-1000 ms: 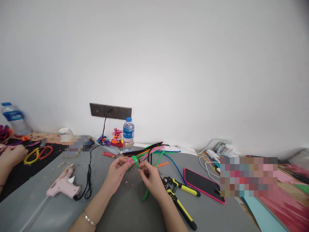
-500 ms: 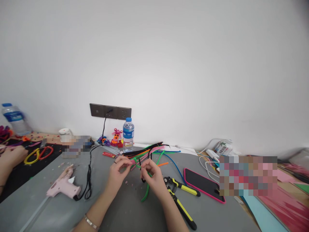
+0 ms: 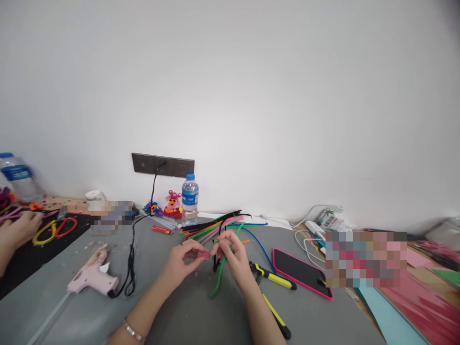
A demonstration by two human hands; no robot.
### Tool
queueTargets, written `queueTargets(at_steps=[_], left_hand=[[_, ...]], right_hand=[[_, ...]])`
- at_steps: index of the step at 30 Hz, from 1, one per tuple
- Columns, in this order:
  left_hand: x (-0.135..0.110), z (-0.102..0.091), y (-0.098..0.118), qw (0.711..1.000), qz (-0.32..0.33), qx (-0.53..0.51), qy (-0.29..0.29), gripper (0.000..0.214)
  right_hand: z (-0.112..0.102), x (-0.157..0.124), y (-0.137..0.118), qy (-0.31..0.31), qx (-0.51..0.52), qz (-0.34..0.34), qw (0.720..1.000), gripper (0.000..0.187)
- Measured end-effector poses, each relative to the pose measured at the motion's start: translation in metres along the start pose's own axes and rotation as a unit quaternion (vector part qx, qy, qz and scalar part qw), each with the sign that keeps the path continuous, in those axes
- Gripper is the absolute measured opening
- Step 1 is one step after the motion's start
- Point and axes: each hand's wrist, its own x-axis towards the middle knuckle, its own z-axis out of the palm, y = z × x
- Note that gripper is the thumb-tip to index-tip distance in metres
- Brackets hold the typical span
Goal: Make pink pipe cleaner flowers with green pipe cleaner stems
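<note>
My left hand (image 3: 181,261) and my right hand (image 3: 235,256) meet over the grey table (image 3: 194,316), fingers pinched. The left pinches a small pink piece (image 3: 203,255). The right grips a green pipe cleaner (image 3: 217,282) that hangs down to the table, with a black one beside it. Behind the hands lies a loose bundle of coloured pipe cleaners (image 3: 215,224).
Yellow-handled pliers (image 3: 275,280) and a pink-cased phone (image 3: 300,272) lie to the right. A pink glue gun (image 3: 91,277) with a black cord sits on the left. A water bottle (image 3: 189,199) stands by the wall sockets. Another person's hand (image 3: 17,230) works at far left.
My hands have moved slightly right and closer together. The green loop seen between them earlier is now covered by my fingers, and a pink piece shows at my left fingertips.
</note>
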Motion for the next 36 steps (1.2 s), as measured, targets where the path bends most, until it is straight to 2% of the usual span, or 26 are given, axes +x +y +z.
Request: queueTargets(at_steps=[3, 9, 13, 17, 21, 24, 28, 33, 36], left_hand=[[-0.001, 0.000, 0.002, 0.997, -0.050, -0.049, -0.032, 0.006], [-0.002, -0.001, 0.008, 0.989, -0.076, -0.120, -0.049, 0.014], [-0.002, 0.002, 0.010, 0.981, -0.099, -0.152, -0.070, 0.017], [-0.002, 0.003, 0.008, 0.977, -0.131, -0.148, -0.081, 0.020], [0.000, -0.001, 0.004, 0.972, -0.174, -0.148, -0.061, 0.027], [0.000, -0.002, 0.003, 0.970, -0.180, -0.154, -0.046, 0.028], [0.000, -0.001, 0.005, 0.965, -0.187, -0.169, -0.068, 0.027], [-0.001, 0.002, 0.008, 0.966, -0.165, -0.172, -0.097, 0.021], [-0.003, 0.002, 0.012, 0.960, -0.163, -0.190, -0.124, 0.018]], right_hand=[[-0.002, 0.002, 0.001, -0.010, 0.017, 0.032, 0.999, 0.030], [-0.005, 0.004, 0.009, 0.018, 0.044, 0.083, 0.995, 0.033], [-0.006, 0.005, 0.014, 0.007, 0.083, 0.120, 0.989, 0.036], [-0.006, 0.005, 0.010, 0.021, 0.106, 0.109, 0.988, 0.034], [-0.009, 0.003, 0.002, 0.040, 0.126, 0.086, 0.988, 0.029], [-0.012, 0.003, 0.001, 0.043, 0.148, 0.074, 0.985, 0.026], [-0.011, 0.003, 0.001, 0.060, 0.156, 0.067, 0.984, 0.027], [-0.006, 0.000, -0.001, 0.011, 0.116, 0.104, 0.988, 0.033], [-0.006, 0.000, 0.001, 0.013, 0.107, 0.109, 0.988, 0.033]])
